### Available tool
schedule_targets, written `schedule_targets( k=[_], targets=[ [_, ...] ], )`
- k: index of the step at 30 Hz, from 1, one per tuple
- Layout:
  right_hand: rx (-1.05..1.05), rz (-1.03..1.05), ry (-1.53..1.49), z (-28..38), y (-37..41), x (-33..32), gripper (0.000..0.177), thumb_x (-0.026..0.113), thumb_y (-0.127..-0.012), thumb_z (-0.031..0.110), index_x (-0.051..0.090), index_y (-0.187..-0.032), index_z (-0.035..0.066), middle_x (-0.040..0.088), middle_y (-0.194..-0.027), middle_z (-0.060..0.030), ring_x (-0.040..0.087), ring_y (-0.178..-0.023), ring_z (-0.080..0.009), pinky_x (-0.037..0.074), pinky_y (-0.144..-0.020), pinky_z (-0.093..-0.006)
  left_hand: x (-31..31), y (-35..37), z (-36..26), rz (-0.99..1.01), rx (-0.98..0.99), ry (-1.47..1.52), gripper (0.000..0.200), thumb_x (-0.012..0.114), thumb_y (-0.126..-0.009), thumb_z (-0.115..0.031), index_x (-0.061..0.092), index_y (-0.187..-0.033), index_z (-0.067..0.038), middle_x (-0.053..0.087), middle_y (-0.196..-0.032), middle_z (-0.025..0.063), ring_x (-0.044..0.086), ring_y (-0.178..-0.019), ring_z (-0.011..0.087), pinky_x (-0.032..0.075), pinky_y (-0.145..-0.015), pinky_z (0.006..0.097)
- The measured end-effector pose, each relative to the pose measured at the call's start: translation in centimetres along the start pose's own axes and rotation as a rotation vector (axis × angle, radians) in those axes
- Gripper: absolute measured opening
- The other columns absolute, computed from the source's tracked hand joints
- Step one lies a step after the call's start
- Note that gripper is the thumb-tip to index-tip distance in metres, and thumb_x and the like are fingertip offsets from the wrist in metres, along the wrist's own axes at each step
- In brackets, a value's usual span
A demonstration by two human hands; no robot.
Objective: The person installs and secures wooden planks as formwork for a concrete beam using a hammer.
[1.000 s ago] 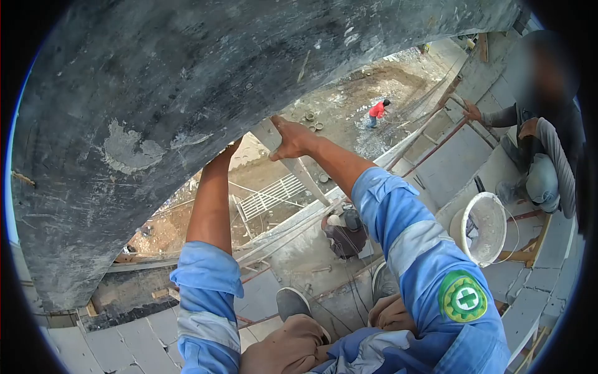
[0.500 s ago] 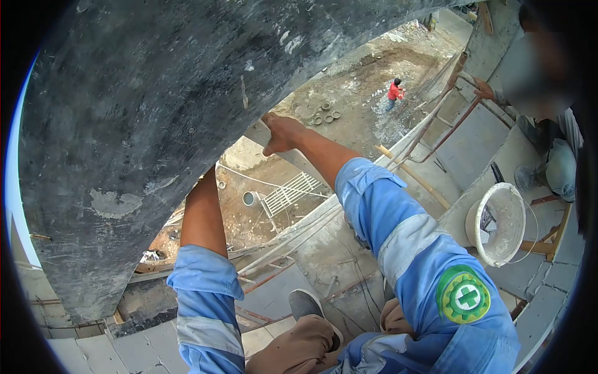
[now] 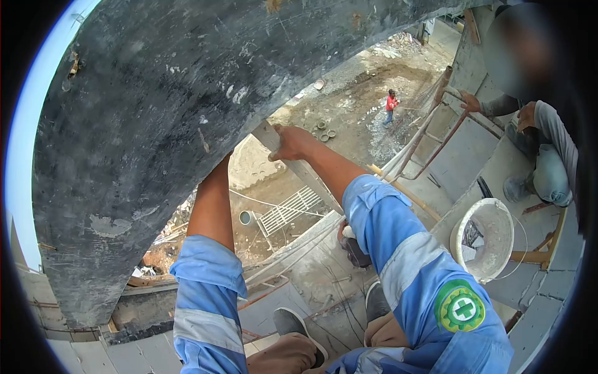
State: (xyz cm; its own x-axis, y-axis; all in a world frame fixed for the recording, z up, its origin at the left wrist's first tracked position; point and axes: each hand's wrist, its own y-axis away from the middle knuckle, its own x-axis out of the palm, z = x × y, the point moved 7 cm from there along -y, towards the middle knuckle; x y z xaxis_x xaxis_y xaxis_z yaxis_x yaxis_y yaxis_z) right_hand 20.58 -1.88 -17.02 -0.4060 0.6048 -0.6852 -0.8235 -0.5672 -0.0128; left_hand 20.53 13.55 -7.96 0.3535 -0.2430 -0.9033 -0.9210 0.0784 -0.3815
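Observation:
A large dark panel (image 3: 168, 124), scuffed and spotted with pale residue, slants across the upper left. My right hand (image 3: 291, 143) is closed on the edge of a long flat grey bar (image 3: 311, 177), just beside the panel's lower edge. The bar's upper end (image 3: 265, 134) reaches up to that edge, and its lower part passes behind my right forearm. My left forearm (image 3: 212, 206) goes up behind the panel. The panel hides my left hand, so its fingers and anything in them do not show.
A co-worker (image 3: 551, 162) crouches at right, one hand by a metal frame (image 3: 439, 118). Nearby stands a cement-stained bucket (image 3: 498, 249) with scraps inside. Beyond the ledge, far below, are a person in red (image 3: 390, 106) and a white grate (image 3: 289, 212). A dark object (image 3: 356, 252) lies beneath my right sleeve.
The view has shifted, and my right hand now sits a little lower and further right, with more of the bar showing. The co-worker's second hand and sleeve have come into view.

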Motion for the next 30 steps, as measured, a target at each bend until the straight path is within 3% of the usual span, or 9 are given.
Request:
schedule_targets(
  k=[3,5,10,19,21,27,28,30],
  targets=[
    [0.075,0.023,0.032,-1.8,1.0,-0.8,0.091,0.081,-0.066,0.049,0.047,-0.134,-0.002,0.064,-0.113,-0.0250,0.062,-0.108,-0.0363,0.049,-0.091,-0.0421,0.8,-2.0,-1.6,0.030,0.014,0.078,0.067,0.063,-0.088,-0.048,0.050,-0.134,-0.001,0.050,-0.137,0.0175,0.046,-0.126,0.0313,0.030,-0.109,0.0383],
    [0.131,-0.025,0.051,-2.8,2.7,-2.1,0.091,0.080,-0.067,0.051,0.047,-0.134,-0.001,0.064,-0.114,-0.0253,0.061,-0.109,-0.0363,0.049,-0.093,-0.0416,1.4,-7.2,-2.0,0.057,0.022,0.135,0.068,0.063,-0.087,-0.048,0.050,-0.133,-0.001,0.051,-0.137,0.0175,0.047,-0.125,0.0313,0.031,-0.109,0.0382],
    [0.191,-0.117,0.049,-8.1,6.3,-4.4,0.090,0.078,-0.069,0.055,0.049,-0.133,-0.002,0.062,-0.118,-0.0263,0.060,-0.112,-0.0377,0.047,-0.096,-0.0411,3.4,-7.3,-4.1,0.122,0.024,0.279,0.068,0.064,-0.086,-0.049,0.051,-0.132,0.000,0.052,-0.135,0.0175,0.048,-0.124,0.0313,0.032,-0.108,0.0380],
    [0.322,-0.149,-0.030,-13.2,12.6,-8.2,0.080,0.074,-0.078,0.047,0.051,-0.131,-0.008,0.060,-0.122,-0.0279,0.058,-0.115,-0.0378,0.045,-0.098,-0.0402,4.5,-10.2,-11.1,0.190,0.027,0.493,0.070,0.066,-0.084,-0.051,0.053,-0.130,0.000,0.054,-0.133,0.0175,0.051,-0.122,0.0312,0.034,-0.106,0.0376],
    [0.321,-0.249,-0.061,-14.2,13.3,-9.0,0.071,0.073,-0.078,0.046,0.057,-0.125,-0.004,0.062,-0.117,-0.0285,0.060,-0.112,-0.0388,0.046,-0.096,-0.0424,5.0,-12.6,-13.5,0.213,0.024,0.527,0.070,0.067,-0.084,-0.051,0.054,-0.130,0.000,0.055,-0.132,0.0175,0.051,-0.121,0.0312,0.034,-0.106,0.0375],
    [0.419,-0.413,-0.214,-15.1,14.5,-12.0,0.057,0.072,-0.081,0.039,0.063,-0.117,-0.004,0.064,-0.112,-0.0275,0.062,-0.108,-0.0371,0.048,-0.092,-0.0406,6.1,-11.1,-19.6,0.301,0.002,0.604,0.071,0.067,-0.083,-0.052,0.055,-0.129,0.000,0.056,-0.131,0.0176,0.053,-0.120,0.0311,0.035,-0.105,0.0373],
    [0.355,-0.501,-0.193,-16.1,14.0,-11.9,0.050,0.072,-0.084,0.035,0.065,-0.113,-0.006,0.069,-0.093,-0.0164,0.065,-0.082,-0.0212,0.049,-0.075,-0.0328,5.0,-9.6,-22.0,0.346,-0.067,0.745,0.075,0.073,-0.076,-0.054,0.057,-0.124,0.001,0.060,-0.124,0.0173,0.056,-0.114,0.0306,0.038,-0.102,0.0361],
    [0.320,-0.537,-0.267,-15.6,13.9,-12.8,0.046,0.071,-0.084,0.033,0.066,-0.111,-0.005,0.068,-0.087,-0.0121,0.061,-0.076,-0.0167,0.048,-0.070,-0.0305,5.1,-8.1,-23.9,0.386,-0.138,0.883,0.079,0.078,-0.069,-0.056,0.060,-0.120,0.001,0.063,-0.118,0.0171,0.060,-0.108,0.0300,0.041,-0.098,0.0348]
  ],
)
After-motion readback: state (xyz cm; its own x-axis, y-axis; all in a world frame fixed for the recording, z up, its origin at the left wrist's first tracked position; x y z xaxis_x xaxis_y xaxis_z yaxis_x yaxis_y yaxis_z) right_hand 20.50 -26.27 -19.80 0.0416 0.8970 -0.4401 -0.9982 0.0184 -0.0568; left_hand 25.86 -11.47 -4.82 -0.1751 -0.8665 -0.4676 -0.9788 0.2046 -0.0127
